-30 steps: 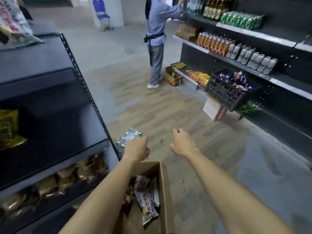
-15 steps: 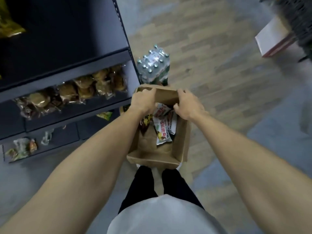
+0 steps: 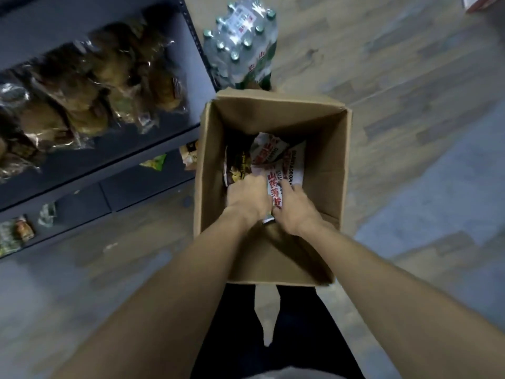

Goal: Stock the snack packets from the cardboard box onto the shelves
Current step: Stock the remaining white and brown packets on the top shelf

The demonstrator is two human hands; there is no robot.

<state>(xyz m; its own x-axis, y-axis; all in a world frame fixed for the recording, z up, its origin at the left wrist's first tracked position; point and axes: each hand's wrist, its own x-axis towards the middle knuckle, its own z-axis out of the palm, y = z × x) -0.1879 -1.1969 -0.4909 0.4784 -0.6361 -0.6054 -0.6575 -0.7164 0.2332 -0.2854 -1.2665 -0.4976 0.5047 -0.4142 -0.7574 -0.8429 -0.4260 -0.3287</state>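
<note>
An open cardboard box (image 3: 325,149) stands on the floor in front of my feet. Inside lie several snack packets: white ones with red lettering (image 3: 276,157) and a dark one with yellow print (image 3: 237,166). Both my hands are down inside the box. My left hand (image 3: 247,196) rests on the packets at the left, fingers curled over them. My right hand (image 3: 293,207) closes on the white packet beside it. The fingertips of both hands are partly hidden among the packets.
A dark metal shelf unit (image 3: 142,157) stands to the left, holding bagged brown buns (image 3: 90,86); lower shelves carry a few small packets (image 3: 155,163). A shrink-wrapped pack of water bottles (image 3: 241,42) stands on the floor just beyond the box. Wood-pattern floor lies to the right.
My view has tipped from the aisle down onto the box. My hands left the box's far rim and went down inside onto the snack packets.
</note>
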